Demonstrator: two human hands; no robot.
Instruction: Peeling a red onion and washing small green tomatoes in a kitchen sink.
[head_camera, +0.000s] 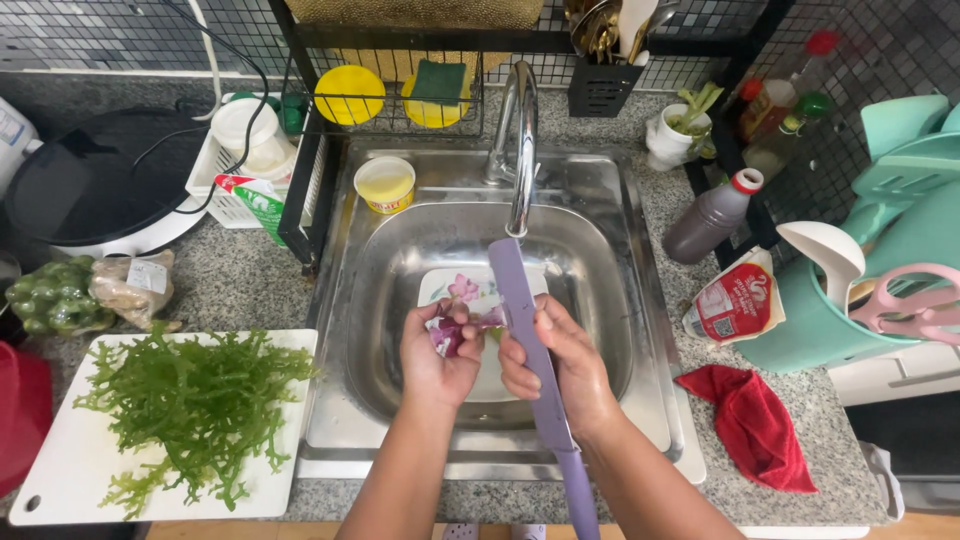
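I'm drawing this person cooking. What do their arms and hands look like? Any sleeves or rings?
Both forearms are bare, with no sleeves in view. The left hand and the right hand wear no gloves. I see no rings, watch or bracelets from this angle.

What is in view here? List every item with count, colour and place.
knife: 1, lilac, in right hand over sink
red onion piece: 1, purple, in left hand
plate: 1, white, floral, in sink
sink: 1, steel, centre
faucet: 1, chrome, behind basin
cutting board: 1, white, left counter
green seaweed: 1 heap, on board
cloth: 1, red, right counter
bottle: 1, dark, right of sink
tub: 1, yellow, sink ledge
left hand: 1
right hand: 1
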